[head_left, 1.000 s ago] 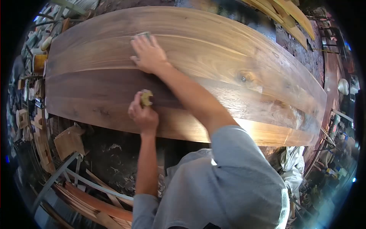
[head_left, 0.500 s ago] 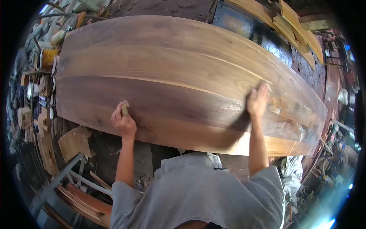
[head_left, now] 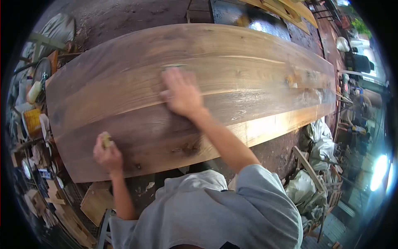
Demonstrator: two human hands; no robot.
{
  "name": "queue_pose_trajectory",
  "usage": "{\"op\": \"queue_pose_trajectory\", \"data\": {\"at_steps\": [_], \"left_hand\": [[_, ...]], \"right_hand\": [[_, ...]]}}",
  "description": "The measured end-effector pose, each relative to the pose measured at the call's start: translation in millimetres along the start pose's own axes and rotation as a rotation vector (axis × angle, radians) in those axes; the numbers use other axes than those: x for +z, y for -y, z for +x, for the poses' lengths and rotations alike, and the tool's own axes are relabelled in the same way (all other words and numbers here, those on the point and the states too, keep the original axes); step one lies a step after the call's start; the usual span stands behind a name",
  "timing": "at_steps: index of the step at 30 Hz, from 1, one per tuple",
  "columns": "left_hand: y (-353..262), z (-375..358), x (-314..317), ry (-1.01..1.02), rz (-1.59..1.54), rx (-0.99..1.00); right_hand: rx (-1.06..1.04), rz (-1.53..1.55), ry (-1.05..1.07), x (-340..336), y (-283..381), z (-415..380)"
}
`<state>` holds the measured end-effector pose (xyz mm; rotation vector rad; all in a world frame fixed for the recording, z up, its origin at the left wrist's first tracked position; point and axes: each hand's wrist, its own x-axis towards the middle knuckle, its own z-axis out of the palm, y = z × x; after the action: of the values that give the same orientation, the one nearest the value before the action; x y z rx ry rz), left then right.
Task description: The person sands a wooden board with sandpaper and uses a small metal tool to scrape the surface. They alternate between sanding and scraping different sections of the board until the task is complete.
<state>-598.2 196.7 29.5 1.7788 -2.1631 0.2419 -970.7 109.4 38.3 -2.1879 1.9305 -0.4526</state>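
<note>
A long wooden tabletop made of joined planks, dark brown and lighter brown, lies before me. My right hand presses flat on its middle, fingers stretched forward and smeared by motion. A thin pale, greenish edge sticks out past the fingertips; what lies under the palm is hidden. Near the left front part of the board, my left hand is closed around a small yellowish-brown lump, whose kind I cannot make out.
At the left stand a yellow container and stacked wood pieces. Behind the board is a dark shiny panel with planks on it. Grey-white sacks and a leaning wooden strip are at the right front. A wooden box sits below the left end.
My right hand has swept left across the planks, from the right part to the middle. My left hand, still holding the lump, sits lower and further left in view. The camera has turned.
</note>
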Motion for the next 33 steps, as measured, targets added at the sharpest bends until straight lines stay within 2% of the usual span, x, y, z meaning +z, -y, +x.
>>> {"op": "queue_pose_trajectory", "data": {"at_steps": [2,3,4,5,6,8,9,10,11,12,13,14,15,16,17,19,21,22,23,24,25,26,27,28,30,31,33], "left_hand": [[56,16,-3,0.061,0.052,0.003],[63,16,-1,0.070,0.049,0.003],[69,18,2,0.044,0.024,0.000],[77,21,4,0.017,0.002,-0.001],[83,19,6,0.017,0.012,0.001],[81,10,12,-0.023,-0.023,0.089],[77,15,10,-0.057,-0.022,0.073],[75,18,8,-0.061,-0.008,0.073],[72,20,5,-0.040,-0.004,0.064],[70,22,4,-0.021,0.002,0.059],[73,20,8,-0.031,-0.017,0.079],[74,22,7,-0.039,0.005,0.100],[72,24,7,-0.025,0.006,0.082],[70,21,5,-0.002,0.006,0.062],[65,24,1,0.013,0.017,0.052],[67,25,-6,0.050,0.036,0.045],[79,20,-11,0.097,0.051,0.030],[95,15,-12,0.104,0.049,0.026],[117,9,-14,0.101,0.060,0.008],[138,3,-14,0.094,0.064,-0.010],[159,-5,-15,0.098,0.049,-0.021],[185,-13,-22,0.117,0.110,-0.059],[209,-16,-25,0.133,0.171,-0.092],[228,-20,-28,0.138,0.155,-0.098],[263,-24,-30,0.094,0.155,-0.112],[270,-28,-24,0.070,0.117,-0.145],[281,-34,-16,0.061,0.083,-0.092]], "right_hand": [[0.354,-0.240,0.116,-39,-92,-34],[0.296,-0.468,0.015,-21,-179,-73],[0.494,-0.205,-0.207,-50,-208,-80],[0.534,-0.354,-0.254,-58,-266,-93],[0.764,-0.272,-0.244,-77,-289,-89],[0.890,-0.354,-0.333,-69,-308,-70],[0.855,-0.414,-0.249,-55,-295,-51],[0.696,-0.391,-0.275,-36,-242,-25],[0.383,-0.383,-0.275,-4,-194,-5],[0.250,-0.384,-0.195,-3,-98,23],[0.222,-0.093,-0.214,20,-31,41],[0.102,0.011,-0.156,24,34,57],[-0.005,0.118,-0.192,57,78,73],[-0.090,0.121,-0.087,73,114,88],[-0.092,0.140,-0.104,77,117,92],[-0.294,0.145,-0.070,92,129,85],[-0.174,0.132,0.010,48,74,54],[-0.044,0.084,-0.030,26,38,32],[0.108,-0.025,0.026,-3,-3,11],[0.277,0.043,-0.005,-19,-51,-13],[0.334,-0.157,-0.058,-27,-107,-37],[0.442,-0.214,-0.145,-27,-163,-68],[0.663,-0.224,-0.189,-39,-197,-84],[0.797,-0.293,-0.236,-45,-218,-96],[0.895,-0.282,-0.250,-33,-177,-78],[0.741,-0.256,-0.237,-12,-142,-65],[0.455,-0.257,-0.210,34,-10,-14]]}}
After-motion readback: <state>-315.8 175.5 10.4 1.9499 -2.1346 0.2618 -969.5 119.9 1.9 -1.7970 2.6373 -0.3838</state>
